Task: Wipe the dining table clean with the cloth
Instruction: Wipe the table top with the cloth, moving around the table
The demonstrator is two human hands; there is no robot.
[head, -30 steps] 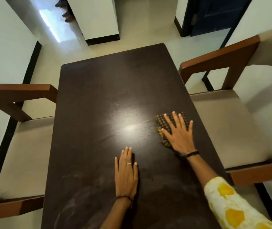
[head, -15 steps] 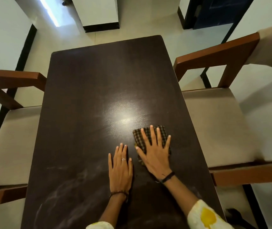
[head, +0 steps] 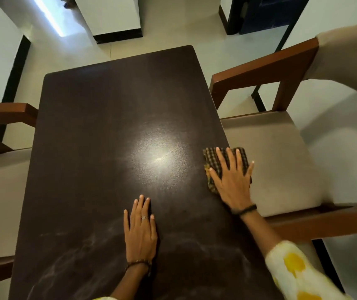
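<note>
The dark brown dining table point(head: 99, 131) fills the middle of the view, with a bright glare spot at its centre and pale smears on its near part. A dark checked cloth point(head: 214, 158) lies at the table's right edge, partly overhanging it. My right hand point(head: 232, 181) presses flat on the cloth with straight, spread fingers. Flat on the bare tabletop, nearer to me and left of the cloth, rests my left hand point(head: 140, 229) with its fingers straight and together.
A wooden armchair with a beige seat point(head: 281, 161) stands tight against the table's right side. Another one point(head: 2, 187) stands on the left. Beyond the table's far end are pale floor, a white pillar point(head: 112, 16) and a dark door point(head: 266, 11).
My right hand has swept the cloth from beside my left hand out to the table's right edge. My left hand has stayed flat in place.
</note>
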